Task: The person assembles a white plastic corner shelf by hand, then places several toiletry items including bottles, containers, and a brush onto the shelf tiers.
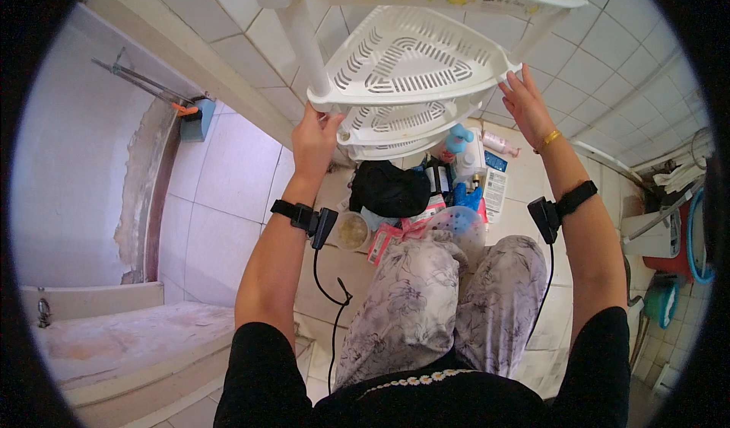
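Note:
A white plastic corner shelf rack [426,63] with several slotted tiers stands in front of me against the tiled walls. Its upper tier has a printed flower pattern along the front. My left hand [316,140] is closed on the left front corner of a middle tier, beside the post, with the thumb below the rim. At the same tier's right corner, my right hand [528,108] holds the edge with fairly straight fingers, their tips against the post joint. Part of the lowest tiers is hidden behind the tier I hold.
Between the rack and my knees lie a black cloth bundle [389,188], a white bottle [468,158], a perforated basin [458,226], pink packets [384,244] and a tub [351,232]. A blue dustpan [198,120] is at left; a white bin [652,234] stands at right.

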Available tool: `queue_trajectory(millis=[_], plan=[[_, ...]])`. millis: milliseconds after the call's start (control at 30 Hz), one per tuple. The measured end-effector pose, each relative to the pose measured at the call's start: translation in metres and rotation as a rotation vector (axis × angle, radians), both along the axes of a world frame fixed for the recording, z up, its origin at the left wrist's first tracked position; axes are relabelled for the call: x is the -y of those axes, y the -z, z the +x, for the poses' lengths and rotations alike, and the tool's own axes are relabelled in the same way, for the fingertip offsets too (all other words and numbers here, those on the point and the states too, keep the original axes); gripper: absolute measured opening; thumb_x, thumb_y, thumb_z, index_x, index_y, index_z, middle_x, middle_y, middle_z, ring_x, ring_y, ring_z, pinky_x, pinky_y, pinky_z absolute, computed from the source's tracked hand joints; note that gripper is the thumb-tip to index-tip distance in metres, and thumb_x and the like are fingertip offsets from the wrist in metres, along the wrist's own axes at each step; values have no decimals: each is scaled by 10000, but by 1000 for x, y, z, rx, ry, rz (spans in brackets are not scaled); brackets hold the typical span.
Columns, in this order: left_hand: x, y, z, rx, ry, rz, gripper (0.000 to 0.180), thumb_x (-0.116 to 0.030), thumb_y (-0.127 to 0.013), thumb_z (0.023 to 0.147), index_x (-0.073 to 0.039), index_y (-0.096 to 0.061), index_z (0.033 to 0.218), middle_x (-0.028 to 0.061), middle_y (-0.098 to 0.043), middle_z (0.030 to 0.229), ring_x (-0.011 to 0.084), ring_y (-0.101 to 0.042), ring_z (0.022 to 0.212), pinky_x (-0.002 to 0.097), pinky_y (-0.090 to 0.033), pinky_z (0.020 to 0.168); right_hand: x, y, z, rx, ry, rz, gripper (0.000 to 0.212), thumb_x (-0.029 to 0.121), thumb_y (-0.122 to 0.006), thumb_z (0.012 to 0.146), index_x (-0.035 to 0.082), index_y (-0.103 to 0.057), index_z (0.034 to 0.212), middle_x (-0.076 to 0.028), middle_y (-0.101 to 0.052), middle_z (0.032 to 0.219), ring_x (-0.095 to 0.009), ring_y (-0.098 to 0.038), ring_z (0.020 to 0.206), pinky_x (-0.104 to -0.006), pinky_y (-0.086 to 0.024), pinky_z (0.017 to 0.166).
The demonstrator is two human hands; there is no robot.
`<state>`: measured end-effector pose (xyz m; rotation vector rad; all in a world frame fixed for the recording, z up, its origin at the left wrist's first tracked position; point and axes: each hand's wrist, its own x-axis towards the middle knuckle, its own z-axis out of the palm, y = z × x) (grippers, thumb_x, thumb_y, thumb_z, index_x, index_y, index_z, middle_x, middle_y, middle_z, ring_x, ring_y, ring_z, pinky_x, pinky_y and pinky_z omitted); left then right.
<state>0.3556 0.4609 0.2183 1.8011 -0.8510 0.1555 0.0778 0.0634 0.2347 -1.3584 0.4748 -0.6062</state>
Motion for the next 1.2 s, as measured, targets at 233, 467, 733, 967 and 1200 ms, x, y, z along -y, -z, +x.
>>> queue_trajectory(millis=[233, 467, 733, 967, 1200], plan=[[6, 27, 3, 80, 43, 48, 525, -100, -820, 1058, -3, -620, 1534, 227, -845, 1242, 393, -837, 1149, 446, -644, 975, 8, 33, -6, -58, -26, -48, 1190, 565, -725, 1146, 149, 99, 1897, -146, -244, 1950, -328, -225, 1803, -549, -124, 1443], [16, 20, 97, 36, -10, 133, 502, -141, -832, 1064, 3, -621, 1496, 215, -840, 1222, 360, -830, 1117, 445, -635, 973, -10, 1, 39, -174, 15, -284, 1207, 630, -762, 1094, 102, -37, 1902, -251, -182, 1952, -386, -233, 1798, -593, -245, 1417], [25, 19, 123, 62, -97, 317, 533, -180, -814, 1062, 35, -585, 1493, 284, -836, 1138, 503, -809, 1069, 559, -626, 920, -23, -2, 3, -228, 14, -305, 993, 652, -686, 1136, 236, -211, 1901, -149, -301, 1936, -351, -282, 1786, -630, -186, 1428], [26, 27, 139, 172, -213, 488, 539, -201, -796, 1072, 126, -552, 1424, 376, -800, 1128, 577, -770, 1090, 628, -603, 929, -63, -40, -23, -145, 73, -258, 955, 619, -710, 1126, 183, -301, 1871, -171, -420, 1873, -349, -447, 1703, -593, -284, 1405], [23, 26, 156, 139, -196, 421, 567, -218, -805, 1068, 103, -528, 1444, 381, -800, 1091, 585, -773, 1058, 648, -601, 915, -117, -96, -36, 8, 87, -140, 693, 470, -587, 1224, 142, -426, 1812, -166, -573, 1765, -288, -563, 1611, -492, -417, 1312]])
